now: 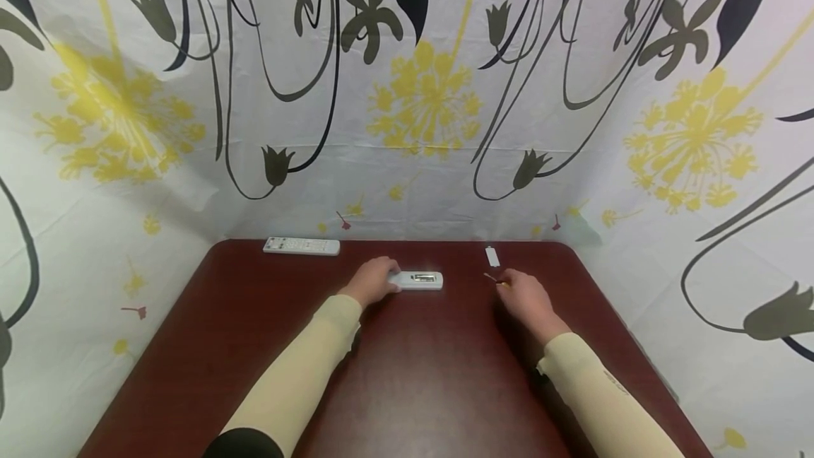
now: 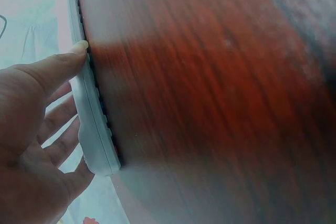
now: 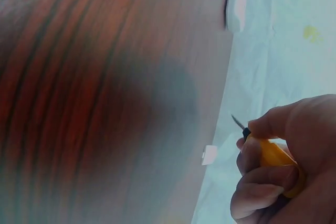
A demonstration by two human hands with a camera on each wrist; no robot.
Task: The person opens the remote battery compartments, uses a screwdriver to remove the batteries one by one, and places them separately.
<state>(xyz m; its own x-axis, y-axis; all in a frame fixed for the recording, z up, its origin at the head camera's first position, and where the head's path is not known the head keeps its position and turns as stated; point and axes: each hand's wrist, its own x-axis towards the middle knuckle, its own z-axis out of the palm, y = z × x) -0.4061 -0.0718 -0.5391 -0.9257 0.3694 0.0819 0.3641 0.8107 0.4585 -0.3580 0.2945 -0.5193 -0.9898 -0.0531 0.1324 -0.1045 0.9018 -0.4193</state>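
Note:
A white remote control (image 1: 412,285) lies face down near the far side of the table, its battery compartment (image 1: 424,277) uncovered. My left hand (image 1: 374,280) grips its left end, thumb (image 2: 65,66) along the near edge and fingers on the far side. In my right hand (image 1: 526,301) is a small screwdriver (image 3: 275,156) with a yellow and black handle. Its thin metal shaft points left, toward the remote but apart from it. Just beyond that hand lies a small white battery cover (image 1: 492,256).
A second white remote control (image 1: 302,246) lies buttons up by the table's back left edge. The dark red-brown table (image 1: 394,373) is walled at the back and both sides by a white cloth (image 1: 432,189) with flower prints.

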